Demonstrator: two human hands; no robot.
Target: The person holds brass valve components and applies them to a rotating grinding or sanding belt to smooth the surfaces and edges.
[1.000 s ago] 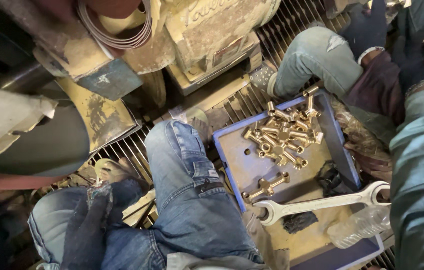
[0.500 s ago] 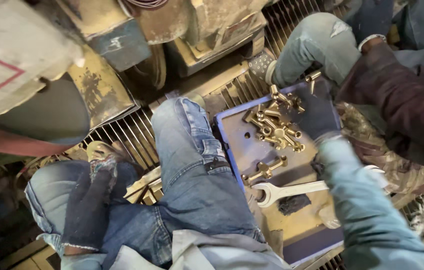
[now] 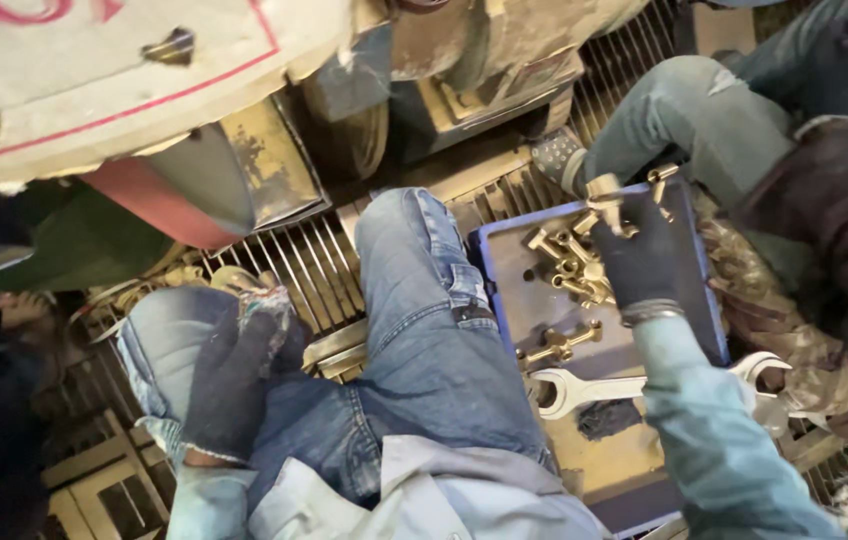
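Ribbed metal floor grating (image 3: 296,268), rusty machinery (image 3: 244,170)

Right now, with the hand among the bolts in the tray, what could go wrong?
1. The right hand lifts a brass bolt above the blue tray; if dropped, it might fall through the floor grating.
2. The wrench lies across the tray edge, beside the forearm; a bump could knock it off.
3. The left hand rests on the knee, so it offers no support.

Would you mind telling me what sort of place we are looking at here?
Probably an industrial machine room or workshop floor: heavy worn machinery stands on a metal grating, with a blue tray of brass bolts and a large spanner.
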